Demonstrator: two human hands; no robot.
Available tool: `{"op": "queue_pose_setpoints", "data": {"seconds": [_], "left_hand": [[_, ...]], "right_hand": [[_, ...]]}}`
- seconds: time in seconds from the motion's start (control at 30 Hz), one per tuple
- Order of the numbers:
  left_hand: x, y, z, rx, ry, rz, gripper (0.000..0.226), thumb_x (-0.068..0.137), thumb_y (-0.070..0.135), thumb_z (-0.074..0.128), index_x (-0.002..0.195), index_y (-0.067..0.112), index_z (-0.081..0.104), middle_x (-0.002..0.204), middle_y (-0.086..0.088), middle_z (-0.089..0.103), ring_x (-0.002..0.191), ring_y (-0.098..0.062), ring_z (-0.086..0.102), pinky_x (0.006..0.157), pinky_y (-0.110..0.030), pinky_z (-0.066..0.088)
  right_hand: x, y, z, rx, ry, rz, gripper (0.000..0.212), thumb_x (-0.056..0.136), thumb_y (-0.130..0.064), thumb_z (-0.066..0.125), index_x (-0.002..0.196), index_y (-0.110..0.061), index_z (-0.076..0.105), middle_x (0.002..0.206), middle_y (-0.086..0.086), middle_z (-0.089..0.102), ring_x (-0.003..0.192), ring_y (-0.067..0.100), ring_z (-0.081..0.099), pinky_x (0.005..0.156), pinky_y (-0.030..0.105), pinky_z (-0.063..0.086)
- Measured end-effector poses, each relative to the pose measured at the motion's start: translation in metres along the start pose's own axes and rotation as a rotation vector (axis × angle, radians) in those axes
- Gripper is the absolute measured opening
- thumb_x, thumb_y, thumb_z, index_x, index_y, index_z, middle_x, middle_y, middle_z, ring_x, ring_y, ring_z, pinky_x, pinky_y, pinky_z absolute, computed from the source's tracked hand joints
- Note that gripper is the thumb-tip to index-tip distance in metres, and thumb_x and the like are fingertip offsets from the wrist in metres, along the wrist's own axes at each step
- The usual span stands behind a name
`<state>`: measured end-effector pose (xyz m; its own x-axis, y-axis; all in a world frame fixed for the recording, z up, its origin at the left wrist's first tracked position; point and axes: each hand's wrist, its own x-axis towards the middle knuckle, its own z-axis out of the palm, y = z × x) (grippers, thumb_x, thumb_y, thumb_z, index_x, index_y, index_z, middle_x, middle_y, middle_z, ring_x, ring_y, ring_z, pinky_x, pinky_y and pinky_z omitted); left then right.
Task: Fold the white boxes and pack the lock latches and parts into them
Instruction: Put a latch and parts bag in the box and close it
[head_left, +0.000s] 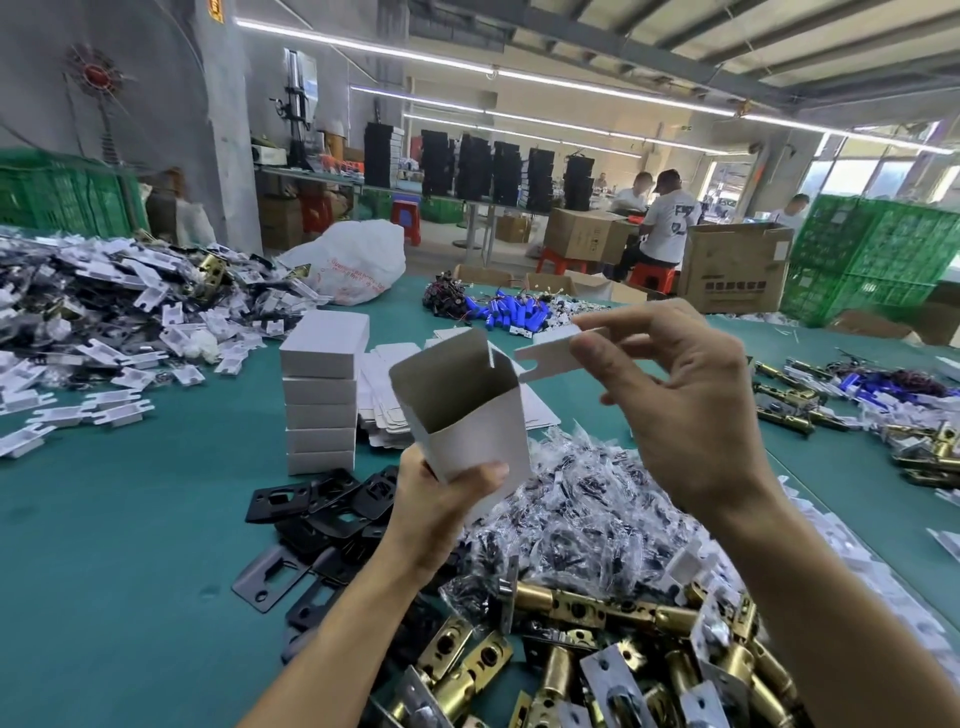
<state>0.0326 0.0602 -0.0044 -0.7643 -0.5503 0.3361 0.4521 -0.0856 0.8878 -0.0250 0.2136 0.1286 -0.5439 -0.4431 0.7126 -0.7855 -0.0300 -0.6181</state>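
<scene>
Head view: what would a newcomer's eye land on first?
The half-folded white cardboard box, held open-topped mid-frame by the left hand while the right hand pinches its flap. Behind stands a stack of closed white boxes; brass lock latches heap the green table's near edge.

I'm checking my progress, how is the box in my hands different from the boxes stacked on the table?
The held box is open on top, tilted and gripped by the left hand; the stacked boxes are closed, lying flat on the green table. Both are plain white cardboard.
</scene>
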Motion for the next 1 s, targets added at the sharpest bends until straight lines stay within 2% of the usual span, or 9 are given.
{"op": "queue_pose_setpoints", "data": {"seconds": [0.17,0.3,0.37,0.53,0.63,0.73,0.8,0.93,1.0], "left_hand": [[0.000,-0.004,0.003,0.117,-0.023,-0.053,0.043,0.059,0.032,0.078,0.097,0.015,0.069,0.076,0.012,0.070,0.071,-0.001,0.066,0.059,-0.017,0.051],[0.001,-0.006,0.003,0.124,-0.012,-0.063,0.032,0.066,0.019,0.073,0.097,0.013,0.068,0.074,0.012,0.070,0.072,-0.001,0.066,0.059,-0.016,0.050],[0.001,-0.006,0.003,0.152,-0.011,-0.065,0.031,0.065,0.022,0.074,0.094,0.015,0.069,0.073,0.013,0.069,0.071,-0.001,0.066,0.059,-0.017,0.051],[0.001,-0.004,0.006,0.244,0.021,-0.066,0.037,0.054,0.041,0.072,0.080,0.016,0.070,0.069,0.005,0.064,0.062,-0.009,0.060,0.055,-0.028,0.048],[0.001,-0.005,0.006,0.290,0.025,-0.051,0.036,0.056,0.041,0.071,0.080,0.014,0.069,0.073,-0.004,0.063,0.063,-0.015,0.058,0.054,-0.036,0.048],[0.001,-0.007,0.005,0.359,0.036,-0.043,0.015,0.065,0.030,0.071,0.075,0.020,0.067,0.066,0.000,0.061,0.057,-0.014,0.055,0.049,-0.034,0.046],[0.001,-0.009,0.005,0.400,0.042,-0.036,0.015,0.066,0.030,0.070,0.074,0.019,0.064,0.062,0.000,0.056,0.052,-0.014,0.050,0.046,-0.034,0.043],[0.001,-0.010,0.005,0.446,0.039,-0.029,0.011,0.068,0.028,0.068,0.075,0.021,0.066,0.059,0.003,0.053,0.050,-0.013,0.045,0.045,-0.027,0.040],[0.001,-0.011,0.005,0.467,0.031,-0.025,0.011,0.068,0.028,0.067,0.074,0.019,0.065,0.057,0.006,0.050,0.049,-0.012,0.041,0.045,-0.027,0.036]], "right_hand": [[0.000,0.004,0.009,-0.110,-0.065,-0.009,0.015,0.091,-0.012,0.067,0.101,-0.021,0.071,0.088,0.002,0.069,0.069,0.013,0.070,0.052,0.030,0.058],[0.004,0.008,0.017,-0.376,-0.067,-0.126,0.024,0.091,-0.011,0.068,0.114,-0.016,0.074,0.092,0.003,0.068,0.079,0.012,0.063,0.071,0.029,0.054],[0.005,0.006,0.021,-0.461,-0.077,-0.198,0.026,0.091,-0.009,0.068,0.116,-0.017,0.073,0.092,0.005,0.066,0.079,0.016,0.061,0.070,0.023,0.049],[0.002,0.004,0.031,-0.584,-0.117,-0.273,0.026,0.087,-0.002,0.066,0.112,-0.011,0.069,0.087,0.011,0.066,0.075,0.036,0.065,0.066,0.045,0.054],[0.002,0.007,0.034,-0.680,-0.177,-0.235,0.012,0.089,-0.003,0.064,0.098,-0.009,0.059,0.080,0.009,0.065,0.070,0.036,0.062,0.061,0.046,0.053],[0.000,0.008,0.037,-0.824,-0.240,-0.209,0.011,0.088,-0.009,0.065,0.094,-0.014,0.056,0.078,0.005,0.066,0.070,0.033,0.061,0.056,0.039,0.050],[-0.001,0.007,0.038,-0.946,-0.273,-0.203,0.012,0.089,-0.013,0.063,0.098,-0.020,0.059,0.075,0.000,0.063,0.069,0.027,0.057,0.052,0.032,0.038],[0.001,0.010,0.037,-1.035,-0.411,-0.087,0.016,0.092,-0.011,0.052,0.102,-0.022,0.060,0.067,-0.006,0.032,0.064,0.021,0.035,0.056,0.033,0.030],[0.003,0.011,0.036,-1.048,-0.502,0.010,0.014,0.094,-0.015,0.046,0.099,-0.018,0.059,0.069,-0.004,0.031,0.071,0.024,0.038,0.059,0.034,0.032]]}}
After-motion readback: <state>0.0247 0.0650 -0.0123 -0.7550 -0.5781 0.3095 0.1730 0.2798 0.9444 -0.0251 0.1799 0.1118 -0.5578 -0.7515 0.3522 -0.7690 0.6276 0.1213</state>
